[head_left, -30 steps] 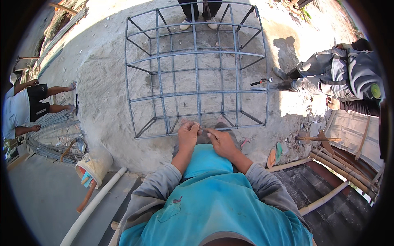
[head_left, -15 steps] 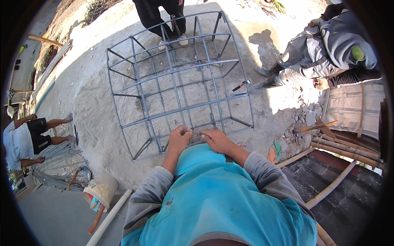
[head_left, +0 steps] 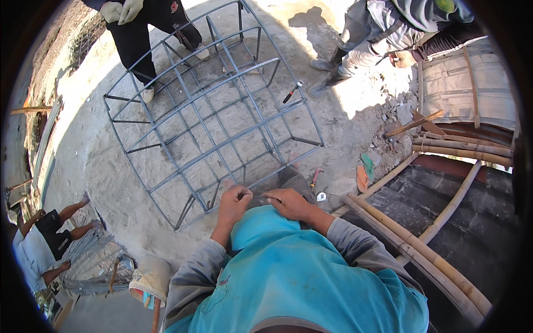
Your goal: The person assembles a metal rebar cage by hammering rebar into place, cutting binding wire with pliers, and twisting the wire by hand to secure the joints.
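Note:
My left hand (head_left: 234, 205) and my right hand (head_left: 290, 203) are held close together in front of my blue shirt, thumbs and fingertips pinched. Whatever lies between the fingers is too thin or small to make out. Just beyond them stands a box-shaped rebar cage (head_left: 180, 171) of crossed steel bars on the dusty ground, its near edge close to my hands. A hammer (head_left: 288, 97) with a black and red handle lies at the cage's right side. To the right of my knee are a red-handled tool (head_left: 315, 177) and a small round pale object (head_left: 321, 196).
A person in dark trousers (head_left: 133, 44) and pale gloves stands at the cage's far side; another in grey (head_left: 361, 41) is at far right. A third person (head_left: 41, 244) is at left. Sandals (head_left: 362, 178), bamboo poles (head_left: 422, 252) and a bucket (head_left: 152, 275) lie around me.
My view has turned, so the cage appears shifted left and tilted. My hands stay pinched near each other. The far person's gloved hands have come into view.

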Motion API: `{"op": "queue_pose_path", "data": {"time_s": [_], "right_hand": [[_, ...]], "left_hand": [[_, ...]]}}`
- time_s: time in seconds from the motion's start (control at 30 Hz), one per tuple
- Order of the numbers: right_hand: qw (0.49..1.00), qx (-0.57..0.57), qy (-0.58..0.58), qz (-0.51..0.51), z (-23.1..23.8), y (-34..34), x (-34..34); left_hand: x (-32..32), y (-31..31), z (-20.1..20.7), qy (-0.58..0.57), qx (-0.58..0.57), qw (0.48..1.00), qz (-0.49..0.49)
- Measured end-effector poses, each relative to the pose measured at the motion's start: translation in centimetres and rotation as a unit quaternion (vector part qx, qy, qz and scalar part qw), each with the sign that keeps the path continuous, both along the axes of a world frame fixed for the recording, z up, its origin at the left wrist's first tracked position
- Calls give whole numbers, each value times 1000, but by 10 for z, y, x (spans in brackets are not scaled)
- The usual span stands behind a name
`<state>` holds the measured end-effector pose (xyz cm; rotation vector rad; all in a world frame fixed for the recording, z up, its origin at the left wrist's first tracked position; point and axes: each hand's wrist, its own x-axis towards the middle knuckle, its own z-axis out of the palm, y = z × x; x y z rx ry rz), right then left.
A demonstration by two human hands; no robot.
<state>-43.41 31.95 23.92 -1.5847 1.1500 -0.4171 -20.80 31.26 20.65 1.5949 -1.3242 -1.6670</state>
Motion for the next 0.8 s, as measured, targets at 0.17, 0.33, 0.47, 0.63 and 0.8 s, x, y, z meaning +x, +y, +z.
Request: {"op": "queue_pose_path", "data": {"time_s": [0.17,0.33,0.47,0.63,0.8], "right_hand": [[991,-18,90,93,-7,-16,-70],[993,-48,58,92,-4,-29,-130],[993,-7,-27,118,13,-40,-154],[989,108,-36,91,28,-39,-163],[992,81,9,96,39,-40,-177]], "left_hand": [[-69,-1,8,-27,23,998,43],[-135,-6,25,-129,-152,980,-17],[-150,-7,45,-140,-215,965,-63],[-154,-11,42,-128,-230,959,-104],[-170,-17,27,-77,-250,959,-108]]}}
